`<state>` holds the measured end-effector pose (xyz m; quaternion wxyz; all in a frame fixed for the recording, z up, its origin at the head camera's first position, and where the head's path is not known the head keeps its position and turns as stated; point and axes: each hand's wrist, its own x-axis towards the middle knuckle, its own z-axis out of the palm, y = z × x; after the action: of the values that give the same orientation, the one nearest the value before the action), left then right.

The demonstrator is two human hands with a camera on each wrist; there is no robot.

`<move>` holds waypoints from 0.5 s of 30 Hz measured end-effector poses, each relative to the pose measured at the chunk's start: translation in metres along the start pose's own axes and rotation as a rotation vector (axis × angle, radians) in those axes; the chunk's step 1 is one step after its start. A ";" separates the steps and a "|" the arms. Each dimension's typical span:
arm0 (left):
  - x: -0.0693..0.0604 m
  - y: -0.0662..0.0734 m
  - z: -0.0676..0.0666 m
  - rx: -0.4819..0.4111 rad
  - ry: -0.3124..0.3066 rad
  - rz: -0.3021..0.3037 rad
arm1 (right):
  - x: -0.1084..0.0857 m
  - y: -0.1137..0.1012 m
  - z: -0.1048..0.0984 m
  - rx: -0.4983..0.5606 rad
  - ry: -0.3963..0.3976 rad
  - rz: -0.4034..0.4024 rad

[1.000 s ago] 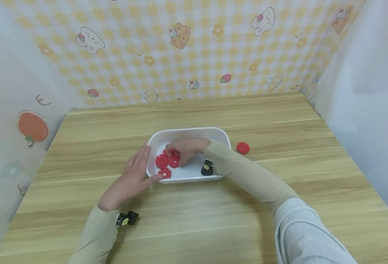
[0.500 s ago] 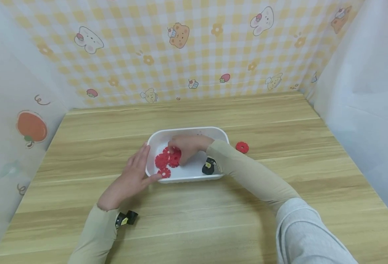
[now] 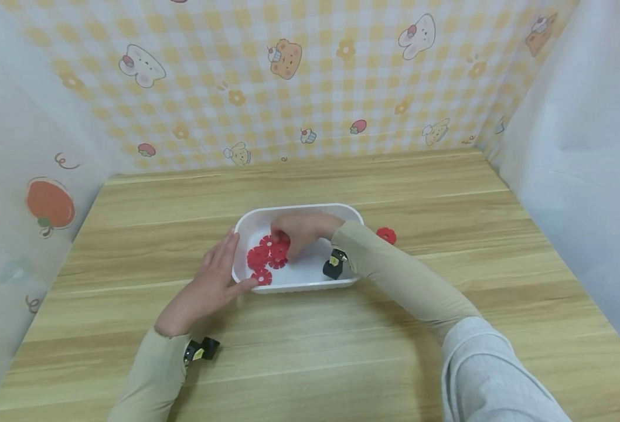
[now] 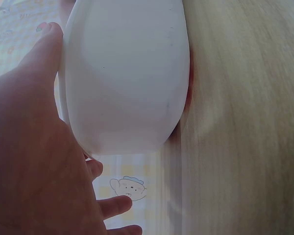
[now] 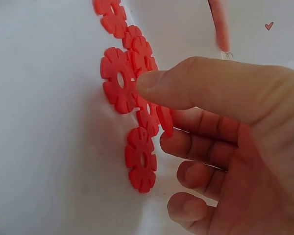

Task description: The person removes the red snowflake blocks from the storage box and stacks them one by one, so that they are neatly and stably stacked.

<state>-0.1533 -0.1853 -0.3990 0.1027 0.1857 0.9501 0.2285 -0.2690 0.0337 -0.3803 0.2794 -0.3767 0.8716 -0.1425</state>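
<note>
Inwardly curled, right fingers [image 5: 193, 147] pinch notched red disc [image 5: 165, 121]; nearly straight left fingers [image 3: 227, 254] touch smooth, white, round-cornered tray [image 4: 127, 73]

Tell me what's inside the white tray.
Red notched discs, several overlapping, lie toward its left end; the right hand reaches in and seems to pinch one. That hand, its sleeve and the wrist camera cover part of the tray floor, hiding anything beneath.

Two hands [image 3: 207, 287] [image 3: 300, 231], one tray [image 3: 307, 276], at least six discs [image 3: 258, 258]
</note>
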 end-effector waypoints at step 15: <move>0.000 0.000 0.001 0.007 0.000 -0.011 | -0.013 0.000 -0.012 0.017 0.018 0.021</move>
<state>-0.1529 -0.1847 -0.3996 0.1031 0.1810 0.9519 0.2247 -0.2685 0.0437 -0.3655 0.2761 -0.3638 0.8768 -0.1503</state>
